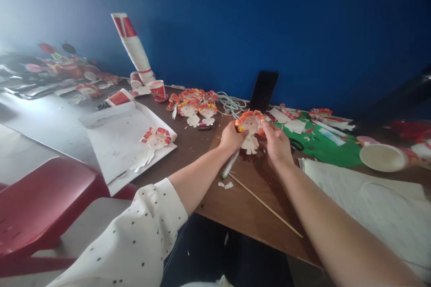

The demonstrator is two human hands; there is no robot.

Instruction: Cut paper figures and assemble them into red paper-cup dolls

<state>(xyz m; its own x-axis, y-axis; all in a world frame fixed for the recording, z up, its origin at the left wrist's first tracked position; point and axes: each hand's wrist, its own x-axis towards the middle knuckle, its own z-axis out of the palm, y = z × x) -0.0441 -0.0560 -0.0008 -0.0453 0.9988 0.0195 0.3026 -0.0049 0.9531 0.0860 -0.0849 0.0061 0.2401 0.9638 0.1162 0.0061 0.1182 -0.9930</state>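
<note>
A small paper doll (250, 143) with curled orange-red paper around its head is held up between my hands, above the brown table. My left hand (232, 136) grips its left side, fingers closed at the edge of the curls. On the other side my right hand (276, 140) pinches the doll's edge between thumb and fingers. Below my left hand lies a white marker (230, 165) with a green end. A thin wooden stick (266, 205) runs across the table toward its front edge, with small paper scraps (228, 185) near its upper end.
Similar paper dolls (193, 110) cluster at the back. A phone (264, 89) leans on the blue wall. Left are a white tray (114, 130) with another doll, a tall stack of paper cups (136, 54) and a red chair (43, 202). Right are a green sheet (336, 152) and papers (363, 202).
</note>
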